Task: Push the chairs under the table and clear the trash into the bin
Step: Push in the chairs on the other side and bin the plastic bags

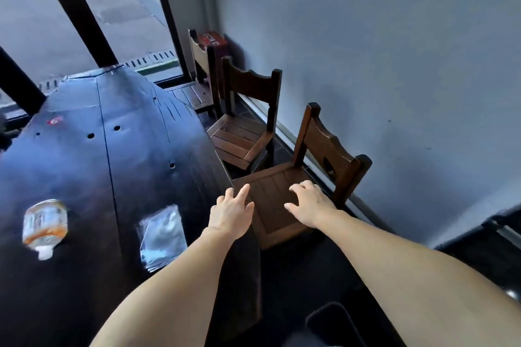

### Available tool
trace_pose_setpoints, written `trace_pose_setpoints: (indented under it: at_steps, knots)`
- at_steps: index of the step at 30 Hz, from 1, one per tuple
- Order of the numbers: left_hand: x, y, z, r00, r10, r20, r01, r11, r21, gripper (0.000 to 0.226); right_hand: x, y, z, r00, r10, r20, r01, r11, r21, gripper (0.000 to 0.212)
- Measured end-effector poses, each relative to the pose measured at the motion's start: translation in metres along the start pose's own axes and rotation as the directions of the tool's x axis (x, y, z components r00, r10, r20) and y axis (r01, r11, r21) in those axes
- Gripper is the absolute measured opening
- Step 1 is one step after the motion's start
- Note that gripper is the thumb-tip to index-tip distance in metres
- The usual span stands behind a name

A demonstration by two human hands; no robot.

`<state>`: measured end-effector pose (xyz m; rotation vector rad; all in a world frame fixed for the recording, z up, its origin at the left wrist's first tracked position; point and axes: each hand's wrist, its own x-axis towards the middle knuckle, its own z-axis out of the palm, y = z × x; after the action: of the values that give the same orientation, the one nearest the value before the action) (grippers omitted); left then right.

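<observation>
Reaching over the nearest dark-brown slatted wooden chair (277, 205), the left hand (232, 213) and right hand (310, 203) hover with fingers spread, gripping nothing. All three chairs stand pulled out beside the long dark wooden table (118, 155) (none tucked in yet). A crushed clear plastic bottle (45, 227) and a clear plastic wrapper (161, 236) lie on the table uncleared; almost everything remains.

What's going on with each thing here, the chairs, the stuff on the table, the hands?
Nearest chair: pulled out, seat mostly clear of the table.
Middle chair: pulled out, angled.
Far chair: near the window, also out.
Plastic bottle: lying on its side on the table.
Clear wrapper: lying flat on the table.
Left hand: open, empty.
Right hand: open, over the nearest chair's seat.
</observation>
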<state>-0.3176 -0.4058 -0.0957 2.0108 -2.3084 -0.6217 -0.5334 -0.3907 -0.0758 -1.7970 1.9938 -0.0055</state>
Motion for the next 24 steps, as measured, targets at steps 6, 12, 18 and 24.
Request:
trace_pose_setpoints:
  at_steps: [6,12,18,24]
  knots:
    - [0.037,0.002,-0.006,1.0,-0.023,-0.007,0.023,0.997,-0.075,0.056,0.041,-0.003,-0.024,1.0,-0.017,0.02,0.019,0.996,-0.091,0.057]
    - [0.063,0.0,-0.001,0.998,-0.064,0.007,0.064,0.991,-0.115,0.056,0.084,-0.004,-0.032,0.996,-0.032,0.083,0.046,0.984,-0.173,0.057]
    - [0.109,0.021,-0.002,0.996,-0.081,-0.023,0.078,0.989,-0.126,0.057,0.15,-0.003,-0.037,0.99,-0.066,0.123,0.089,0.977,-0.191,0.057]
    - [0.199,0.07,0.011,0.986,-0.165,-0.005,0.162,0.973,-0.162,0.057,0.255,0.036,-0.076,0.974,-0.163,0.156,0.189,0.966,-0.174,0.054]
